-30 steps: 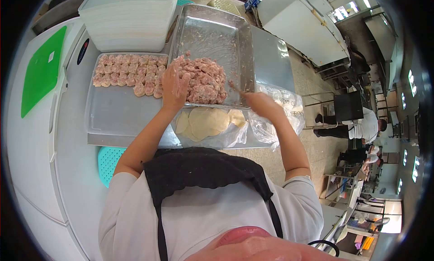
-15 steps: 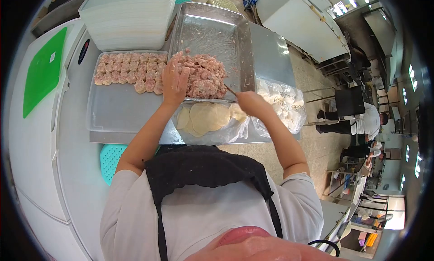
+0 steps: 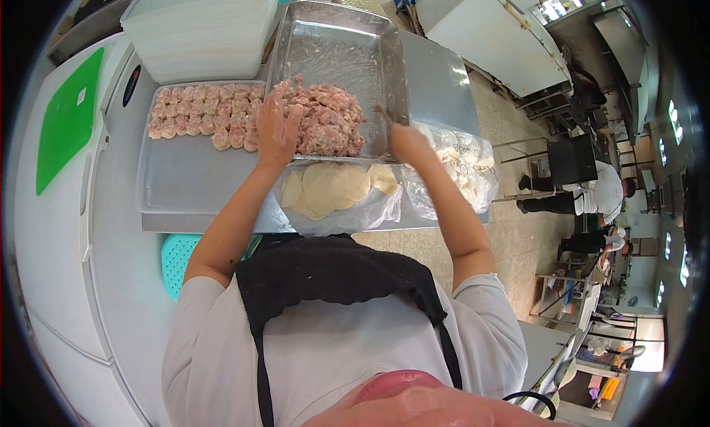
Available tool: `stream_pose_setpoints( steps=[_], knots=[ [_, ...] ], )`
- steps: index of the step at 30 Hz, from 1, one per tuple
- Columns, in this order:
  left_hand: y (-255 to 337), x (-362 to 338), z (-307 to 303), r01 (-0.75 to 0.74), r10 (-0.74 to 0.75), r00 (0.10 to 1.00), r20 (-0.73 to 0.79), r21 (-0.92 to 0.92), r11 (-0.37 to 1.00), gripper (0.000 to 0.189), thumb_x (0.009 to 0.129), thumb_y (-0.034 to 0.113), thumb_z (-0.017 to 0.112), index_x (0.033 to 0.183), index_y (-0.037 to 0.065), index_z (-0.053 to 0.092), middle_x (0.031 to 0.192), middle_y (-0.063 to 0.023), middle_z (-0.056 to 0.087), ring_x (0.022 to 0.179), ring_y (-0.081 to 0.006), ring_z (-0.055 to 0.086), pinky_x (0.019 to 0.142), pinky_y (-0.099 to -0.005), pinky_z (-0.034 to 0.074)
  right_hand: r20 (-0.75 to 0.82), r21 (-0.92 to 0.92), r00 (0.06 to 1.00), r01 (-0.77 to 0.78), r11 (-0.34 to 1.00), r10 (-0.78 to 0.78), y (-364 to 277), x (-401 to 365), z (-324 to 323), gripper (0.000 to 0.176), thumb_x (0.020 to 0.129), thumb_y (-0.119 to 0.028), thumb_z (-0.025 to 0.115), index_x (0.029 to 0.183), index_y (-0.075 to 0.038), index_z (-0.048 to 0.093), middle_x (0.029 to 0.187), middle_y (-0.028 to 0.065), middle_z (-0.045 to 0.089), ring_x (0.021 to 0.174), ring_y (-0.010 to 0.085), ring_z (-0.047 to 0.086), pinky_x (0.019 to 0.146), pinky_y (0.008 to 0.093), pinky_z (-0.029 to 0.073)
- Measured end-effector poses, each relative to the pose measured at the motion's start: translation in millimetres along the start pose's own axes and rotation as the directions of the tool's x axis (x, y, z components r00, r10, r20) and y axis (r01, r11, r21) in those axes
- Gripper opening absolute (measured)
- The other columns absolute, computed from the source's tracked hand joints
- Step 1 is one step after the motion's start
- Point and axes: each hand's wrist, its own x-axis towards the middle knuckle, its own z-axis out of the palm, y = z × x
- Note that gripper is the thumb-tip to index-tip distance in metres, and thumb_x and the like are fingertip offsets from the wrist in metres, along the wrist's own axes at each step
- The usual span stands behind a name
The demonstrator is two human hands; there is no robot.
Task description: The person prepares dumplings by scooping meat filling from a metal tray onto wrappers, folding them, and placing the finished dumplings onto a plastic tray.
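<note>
A mound of ground meat (image 3: 329,120) lies in the near left part of a deep metal pan (image 3: 347,42). At the mound's left side is my left hand (image 3: 277,131), smeared with meat; what its fingers hold, if anything, is hidden. My right hand (image 3: 409,143) is closed on a thin tool (image 3: 383,118), blurred, over the pan's right side. Rows of filled dumplings (image 3: 203,110) stand on a translucent tray (image 3: 181,183) to the left. Round dough wrappers (image 3: 333,189) rest on plastic just below the pan.
Stacked translucent trays (image 3: 200,35) rise at the back left. A plastic bag with pale pieces (image 3: 462,168) lies to the right. A green board (image 3: 70,120) rests on the white freezer at far left. Two people (image 3: 603,194) are off to the right.
My right hand and the tool have moved slightly up and away from the mound. The whole view has shifted a little; my left hand stays beside the meat.
</note>
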Motion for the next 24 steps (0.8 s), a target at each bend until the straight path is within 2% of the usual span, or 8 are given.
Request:
stream_pose_setpoints(
  steps=[2, 5, 6, 9, 13, 17, 18, 24],
  knots=[
    [-1, 2, 0, -0.008, 0.008, 1.0, -0.011, 0.006, 1.0, 0.047, 0.095, 0.026, 0.047, 0.134, 0.001, 0.044, 0.133, -0.0196, 0.05, 0.123, -0.0368, 0.045, 0.105, -0.0442, 0.032, -0.067, 0.056, 0.976, 0.211, 0.976, -0.207, -14, 1, 7, 0.019, 0.082, -0.005, 0.051, 0.097, 0.0, 0.061, 0.086, 0.0241, 0.066, 0.081, 0.0389, 0.065, 0.068, 0.0496, 0.051],
    [-1, 0, 2, -0.008, 0.008, 1.0, -0.014, 0.013, 1.0, 0.047, 0.095, 0.026, 0.047, 0.134, 0.002, 0.044, 0.132, -0.02, 0.05, 0.122, -0.0369, 0.046, 0.104, -0.0444, 0.032, -0.04, 0.117, 0.979, 0.203, 0.972, -0.2, 7, -9, -12, 0.015, 0.081, -0.005, 0.053, 0.09, -0.002, 0.064, 0.083, 0.0232, 0.067, 0.081, 0.0377, 0.066, 0.069, 0.048, 0.052],
    [0, 1, 2, -0.013, 0.014, 1.0, -0.022, 0.03, 0.999, 0.046, 0.095, 0.026, 0.047, 0.134, 0.002, 0.044, 0.132, -0.0198, 0.05, 0.122, -0.037, 0.045, 0.104, -0.0444, 0.032, 0.102, -0.057, 0.992, 0.084, 0.995, -0.078, 11, -9, -18, 0.017, 0.082, -0.004, 0.051, 0.092, -0.002, 0.064, 0.084, 0.0244, 0.066, 0.082, 0.04, 0.065, 0.071, 0.0485, 0.052],
    [2, 0, 1, -0.017, 0.017, 1.0, -0.026, 0.015, 1.0, 0.046, 0.095, 0.026, 0.047, 0.134, 0.002, 0.045, 0.133, -0.0197, 0.05, 0.123, -0.0371, 0.045, 0.105, -0.0443, 0.031, -0.047, 0.118, 0.999, 0.027, 0.993, -0.022, -20, -21, 2, 0.019, 0.083, -0.005, 0.05, 0.094, -0.002, 0.065, 0.085, 0.0237, 0.066, 0.081, 0.0409, 0.065, 0.071, 0.048, 0.052],
    [2, 1, 0, -0.003, 0.003, 1.0, -0.011, 0.029, 1.0, 0.046, 0.095, 0.026, 0.047, 0.134, 0.002, 0.045, 0.133, -0.0197, 0.049, 0.123, -0.0374, 0.045, 0.105, -0.0443, 0.031, 0.106, -0.036, 0.982, 0.161, 0.986, -0.156, 3, -17, -8, 0.023, 0.083, -0.005, 0.05, 0.101, 0.001, 0.061, 0.084, 0.0221, 0.067, 0.08, 0.0384, 0.066, 0.068, 0.047, 0.053],
    [1, 1, 0, -0.017, 0.017, 1.0, -0.001, 0.017, 1.0, 0.046, 0.095, 0.027, 0.046, 0.134, 0.002, 0.045, 0.132, -0.0203, 0.05, 0.123, -0.0379, 0.045, 0.105, -0.0444, 0.031, 0.141, -0.041, 0.99, 0.018, 0.999, -0.012, -13, -41, -28, 0.019, 0.081, -0.005, 0.05, 0.091, 0.002, 0.065, 0.084, 0.0224, 0.067, 0.08, 0.0381, 0.066, 0.069, 0.0473, 0.053],
    [2, 2, -1, -0.015, 0.015, 1.0, -0.008, 0.007, 1.0, 0.046, 0.096, 0.026, 0.046, 0.134, 0.001, 0.045, 0.133, -0.0204, 0.05, 0.123, -0.0378, 0.045, 0.105, -0.0444, 0.031, 0.104, -0.005, 0.98, 0.174, 0.985, -0.172, -15, -43, -23, 0.019, 0.08, -0.004, 0.05, 0.086, 0.002, 0.066, 0.084, 0.0232, 0.066, 0.08, 0.0392, 0.065, 0.069, 0.0477, 0.052],
    [-9, 2, 7, -0.098, 0.097, 0.995, -0.037, -0.023, 0.995, 0.049, 0.094, 0.028, 0.051, 0.134, 0.001, 0.045, 0.13, -0.0199, 0.052, 0.118, -0.0364, 0.048, 0.102, -0.0452, 0.033, 0.133, -0.012, 0.991, 0.031, 0.999, -0.029, -16, -50, -36, 0.018, 0.077, -0.005, 0.052, 0.083, 0.001, 0.068, 0.084, 0.0233, 0.067, 0.081, 0.0387, 0.066, 0.071, 0.047, 0.053]
  ],
)
